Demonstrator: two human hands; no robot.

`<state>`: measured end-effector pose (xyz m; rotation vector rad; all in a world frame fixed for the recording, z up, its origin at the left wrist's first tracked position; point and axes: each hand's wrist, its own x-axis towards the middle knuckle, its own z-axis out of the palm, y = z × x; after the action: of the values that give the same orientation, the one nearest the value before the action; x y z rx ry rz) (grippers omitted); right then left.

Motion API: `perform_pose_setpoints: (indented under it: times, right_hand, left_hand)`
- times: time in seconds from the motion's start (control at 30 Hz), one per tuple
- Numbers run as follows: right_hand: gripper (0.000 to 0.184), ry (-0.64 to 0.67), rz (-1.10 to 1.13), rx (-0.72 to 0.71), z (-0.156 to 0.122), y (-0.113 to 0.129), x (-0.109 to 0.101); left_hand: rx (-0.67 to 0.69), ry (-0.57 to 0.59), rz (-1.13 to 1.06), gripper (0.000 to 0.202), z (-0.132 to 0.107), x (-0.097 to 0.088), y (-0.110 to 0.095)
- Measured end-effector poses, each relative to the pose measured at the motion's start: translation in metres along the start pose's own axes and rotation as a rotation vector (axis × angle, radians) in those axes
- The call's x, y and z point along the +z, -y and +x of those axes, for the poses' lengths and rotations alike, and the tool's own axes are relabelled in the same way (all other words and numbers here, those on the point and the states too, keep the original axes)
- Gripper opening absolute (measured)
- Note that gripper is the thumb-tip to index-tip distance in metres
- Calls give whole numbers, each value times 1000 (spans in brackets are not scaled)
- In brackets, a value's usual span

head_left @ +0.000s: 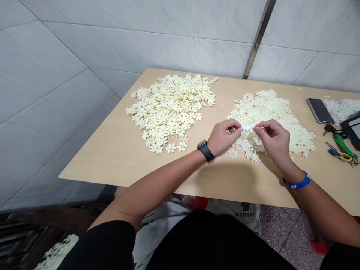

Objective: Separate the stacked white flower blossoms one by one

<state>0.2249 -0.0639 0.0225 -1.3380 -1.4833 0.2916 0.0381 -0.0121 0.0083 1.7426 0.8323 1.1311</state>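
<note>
Two heaps of cream fabric flowers lie on a pale wooden table [118, 150]. The left heap [170, 107] is spread flat, its flowers showing yellowish centres. The right heap [270, 116] is whiter and more piled. My left hand [225, 137], with a black watch on the wrist, and my right hand [274, 140], with a blue wristband, meet over the front of the right heap. Both pinch the same small white flower piece [249, 128] between thumb and fingertips, one from each side.
A dark phone [320, 110] lies at the right, beside more white petals [341, 107]. Keys with a green fob [341, 144] and a dark object [353, 129] sit near the right edge. Tiled walls stand behind and to the left. More flowers [57, 251] lie below the table at the left.
</note>
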Motion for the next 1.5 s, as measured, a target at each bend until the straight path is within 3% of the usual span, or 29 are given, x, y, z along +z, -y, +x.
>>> perform_pose_setpoints:
  times: [0.2, 0.33, 0.53, 0.7, 0.87, 1.1, 1.27, 1.4, 1.5]
  right_hand:
    - [6, -40, -190, -427, -6, 12, 0]
    - [7, -37, -224, -522, -8, 15, 0]
    - [2, 77, -119, -415, -7, 14, 2]
    - [5, 141, -1, -273, -7, 12, 2]
    - [14, 138, 15, -207, -7, 10, 0]
    - [14, 98, 110, 9, -3, 4, -2]
    - [18, 63, 75, 55, -1, 2, -2]
    - [18, 47, 22, 32, 0, 0, -2]
    - [16, 85, -32, -45, 0, -2, -1]
  left_hand:
    - [152, -81, 140, 14, -4, -1, -5]
    - [298, -120, 224, 13, -5, -2, -8]
    - [471, 60, 246, 16, -6, -3, -8]
    - [518, 112, 172, 16, -3, -5, -4]
    - [385, 105, 106, 12, -2, -7, -6]
    - [165, -35, 62, 13, 2, -9, 2]
    - [142, -103, 288, 17, 4, -12, 5]
    - [154, 43, 440, 24, 4, -13, 2]
    - [143, 120, 335, 24, 3, -10, 1]
